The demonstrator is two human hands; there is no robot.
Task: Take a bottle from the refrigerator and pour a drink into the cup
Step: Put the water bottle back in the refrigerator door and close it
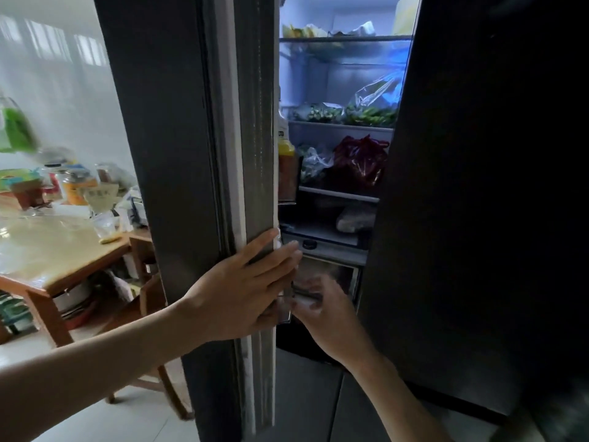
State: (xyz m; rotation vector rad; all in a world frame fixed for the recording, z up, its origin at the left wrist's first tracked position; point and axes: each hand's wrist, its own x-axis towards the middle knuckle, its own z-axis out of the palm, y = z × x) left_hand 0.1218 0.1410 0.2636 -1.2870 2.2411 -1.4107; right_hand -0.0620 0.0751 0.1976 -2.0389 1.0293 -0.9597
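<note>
At the refrigerator (344, 87) gap, keep your left hand (242, 291) flat on the edge of the left door (178, 154), fingers straight, so the gap holds wide. Your right hand (325, 314) reaches low behind that edge, fingers curled at something pale and blurred; whether it grips, I cannot tell. A bottle (287, 173) with a yellow band stands in the door shelf above both hands. Lift it straight up over the rail.

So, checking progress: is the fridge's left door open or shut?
Open: the left door stands swung out edge-on, left hand resting on its edge, lit shelves showing beside it.
</note>
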